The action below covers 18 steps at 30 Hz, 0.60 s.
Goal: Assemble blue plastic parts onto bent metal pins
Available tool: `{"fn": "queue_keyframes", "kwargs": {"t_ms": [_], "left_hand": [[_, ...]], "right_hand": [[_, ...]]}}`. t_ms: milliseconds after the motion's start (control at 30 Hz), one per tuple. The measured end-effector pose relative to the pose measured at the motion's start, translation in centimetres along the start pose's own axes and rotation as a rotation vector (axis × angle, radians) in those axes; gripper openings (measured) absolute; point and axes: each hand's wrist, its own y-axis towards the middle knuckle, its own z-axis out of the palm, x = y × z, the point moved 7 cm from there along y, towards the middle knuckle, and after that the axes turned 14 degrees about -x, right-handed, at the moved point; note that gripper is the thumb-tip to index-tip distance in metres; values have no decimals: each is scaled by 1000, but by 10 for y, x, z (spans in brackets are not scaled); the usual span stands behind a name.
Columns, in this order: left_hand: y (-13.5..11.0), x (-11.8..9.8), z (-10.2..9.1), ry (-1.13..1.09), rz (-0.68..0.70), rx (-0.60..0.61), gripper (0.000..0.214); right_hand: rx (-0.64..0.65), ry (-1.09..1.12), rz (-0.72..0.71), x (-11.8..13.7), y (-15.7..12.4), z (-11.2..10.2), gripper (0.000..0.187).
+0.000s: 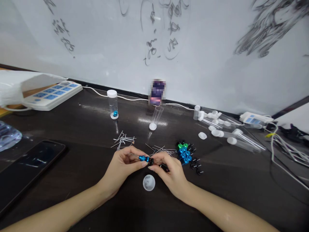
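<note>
My left hand (124,164) pinches a thin metal pin with small blue beads (144,158) strung on it. My right hand (169,170) pinches a small black bead (151,161) at the pin's right end, fingertips nearly touching the left ones. Both hands hover just above the dark table (79,129). A white cap (149,182) lies on the table right below them. A heap of blue, green and black beads (187,156) sits just right of my right hand. Loose metal pins (124,140) lie scattered behind my hands.
A capped clear tube (112,104) holding a blue bead stands at the back; an uncapped tube (156,117) stands nearby. Several empty tubes and caps (224,130) lie at right. A phone (26,167) lies left, a power strip (54,93) back left, cables (285,145) far right.
</note>
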Motion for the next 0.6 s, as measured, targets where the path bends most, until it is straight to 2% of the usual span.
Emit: {"fn": "queue_keyframes", "kwargs": {"t_ms": [367,600], "left_hand": [[1,1,-1,1,8,-5,14],[2,1,-1,7,0,-15,14]], "right_hand": [[53,58,-41,4,0,-2,25],[64,102,-28,2,0,-1,25]]}}
